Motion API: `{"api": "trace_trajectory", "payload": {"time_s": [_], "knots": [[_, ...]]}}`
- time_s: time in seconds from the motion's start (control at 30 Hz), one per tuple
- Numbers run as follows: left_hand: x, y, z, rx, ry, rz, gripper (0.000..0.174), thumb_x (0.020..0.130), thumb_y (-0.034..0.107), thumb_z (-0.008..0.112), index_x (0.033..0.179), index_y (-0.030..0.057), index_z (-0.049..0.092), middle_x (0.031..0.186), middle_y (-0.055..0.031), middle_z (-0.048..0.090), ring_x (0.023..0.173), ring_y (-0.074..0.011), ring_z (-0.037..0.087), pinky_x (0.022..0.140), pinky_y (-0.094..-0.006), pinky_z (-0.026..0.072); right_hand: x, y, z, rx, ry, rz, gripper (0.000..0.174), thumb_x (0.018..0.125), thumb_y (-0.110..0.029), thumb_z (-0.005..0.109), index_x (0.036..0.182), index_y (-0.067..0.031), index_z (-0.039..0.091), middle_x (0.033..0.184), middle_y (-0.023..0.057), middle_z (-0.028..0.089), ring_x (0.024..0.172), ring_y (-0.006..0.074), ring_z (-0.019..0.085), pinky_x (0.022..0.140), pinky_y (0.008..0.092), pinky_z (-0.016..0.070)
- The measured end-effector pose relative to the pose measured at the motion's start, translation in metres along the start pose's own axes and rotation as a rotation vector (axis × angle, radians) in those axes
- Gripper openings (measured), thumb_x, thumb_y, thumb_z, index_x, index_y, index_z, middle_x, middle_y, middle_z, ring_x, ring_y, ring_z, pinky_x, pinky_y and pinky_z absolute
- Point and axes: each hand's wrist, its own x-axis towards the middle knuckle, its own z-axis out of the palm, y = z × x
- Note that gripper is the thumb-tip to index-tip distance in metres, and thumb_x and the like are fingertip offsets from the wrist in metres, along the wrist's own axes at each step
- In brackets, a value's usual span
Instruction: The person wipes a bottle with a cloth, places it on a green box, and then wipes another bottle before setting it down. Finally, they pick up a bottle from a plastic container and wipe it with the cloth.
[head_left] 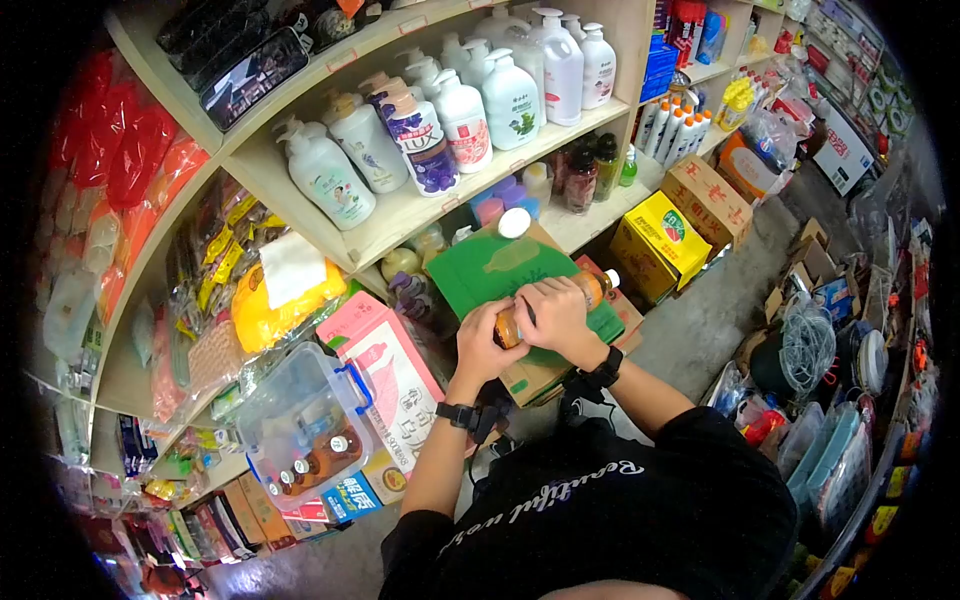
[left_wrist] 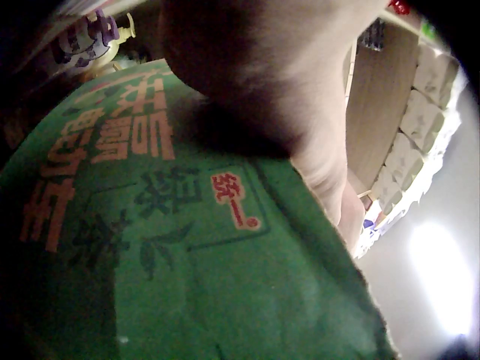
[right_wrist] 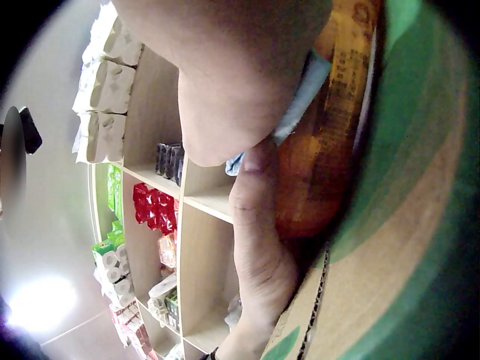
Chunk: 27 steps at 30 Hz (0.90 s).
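An amber bottle (head_left: 596,290) with a white cap lies on its side over a green carton (head_left: 460,262). My left hand (head_left: 482,345) grips its base end. My right hand (head_left: 556,318) is wrapped over its middle, close beside the left. The right wrist view shows the bottle's amber body (right_wrist: 315,187) with a pale blue strip (right_wrist: 304,94) by the right hand (right_wrist: 232,75); I cannot tell whether this is cloth or label. Below, the left thumb (right_wrist: 255,202) presses against the bottle. In the left wrist view, the left hand (left_wrist: 262,67) blocks sight of the bottle above the printed carton (left_wrist: 180,270).
To the left, a clear plastic bin (head_left: 262,425) holds several amber bottles (head_left: 335,455), beside a pink-and-white carton (head_left: 385,375). Pump bottles (head_left: 430,140) line the shelf ahead. A yellow carton (head_left: 665,235) stands on the right, with piled goods (head_left: 805,340) farther right.
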Motion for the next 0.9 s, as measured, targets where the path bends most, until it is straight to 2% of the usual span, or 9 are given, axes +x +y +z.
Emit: {"api": "trace_trajectory", "payload": {"time_s": [0.33,0.47,0.67,0.9], "knots": [[0.0008,0.0012,-0.0012,-0.005,0.017,0.022,0.069,0.064,0.020,0.091,0.126,0.0066,0.064,0.121,-0.0152,0.072,0.111,-0.0376,0.069,0.097,-0.0456,0.0552,0.0029,-0.0033,-0.0021,0.019,0.004,0.032,0.016,0.084,-0.019,0.067,0.075,-0.0062,0.066,0.070,0.0141,0.067,0.067,0.0341,0.066,0.069,0.0449,0.0520],[0.0003,0.0009,-0.0021,-0.018,-0.005,-0.005,0.072,0.064,0.021,0.091,0.129,0.0089,0.063,0.125,-0.0158,0.071,0.114,-0.0387,0.068,0.098,-0.0471,0.0547,0.0019,-0.0026,-0.0011,0.012,-0.018,0.024,0.013,0.084,-0.018,0.066,0.076,-0.0072,0.066,0.072,0.0128,0.068,0.068,0.0334,0.066,0.068,0.0451,0.0510],[0.0014,0.0050,-0.0025,-0.005,0.002,-0.012,0.071,0.063,0.024,0.090,0.128,0.0101,0.063,0.121,-0.0149,0.071,0.113,-0.0377,0.067,0.098,-0.0470,0.0540,0.0026,-0.0016,0.0001,0.012,0.003,0.008,0.013,0.084,-0.017,0.066,0.076,-0.0075,0.066,0.071,0.0116,0.068,0.066,0.0319,0.065,0.067,0.0439,0.0499],[0.0015,0.0033,-0.0025,-0.014,0.015,0.008,0.070,0.063,0.021,0.091,0.126,0.0078,0.065,0.121,-0.0149,0.072,0.111,-0.0375,0.069,0.097,-0.0455,0.0553,0.0031,-0.0035,-0.0018,0.017,0.028,0.016,0.015,0.083,-0.018,0.067,0.073,-0.0074,0.065,0.069,0.0120,0.067,0.065,0.0320,0.065,0.065,0.0436,0.0500]]}}
